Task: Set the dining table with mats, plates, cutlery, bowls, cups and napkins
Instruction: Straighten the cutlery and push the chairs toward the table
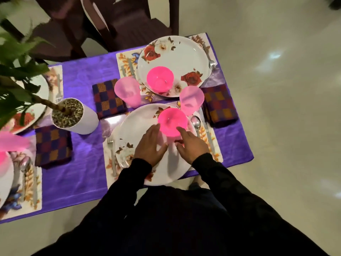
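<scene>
Hands were both over the near floral plate (140, 126) when I looked — my left hand (150, 145) and right hand (191, 145) lay with fingers spread and straight, gripping nothing, their fingertips just beside the bright pink bowl (172, 121) that sat on the plate's far part. Whether the fingertips touched the bowl I could not tell. That plate rested on a flowered mat (215, 145) with a fork (111, 154) at its left and a spoon (196, 123) at its right. A pale pink cup (191, 99) stood just beyond the bowl — a checked napkin (219, 105) lay to its right on the purple tablecloth (81, 163). Farther off, a second plate (184, 52) carried another pink bowl (160, 79).
</scene>
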